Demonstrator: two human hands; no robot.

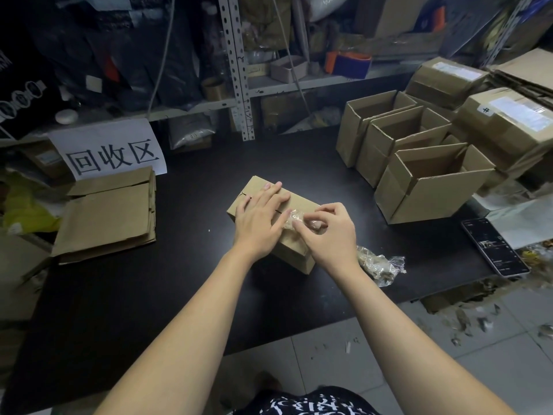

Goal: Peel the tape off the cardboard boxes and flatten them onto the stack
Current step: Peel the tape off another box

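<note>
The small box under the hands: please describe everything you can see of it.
The small box is brown cardboard, closed and oblong, lying at a slant on the black table. Its top bears short black marks. The left hand presses flat on it; the right hand pinches a clear tape strip raised off its top.

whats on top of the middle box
The left hand lies flat on the box; the right hand pinches clear tape on its top. What lies under the hands is hidden.
</note>
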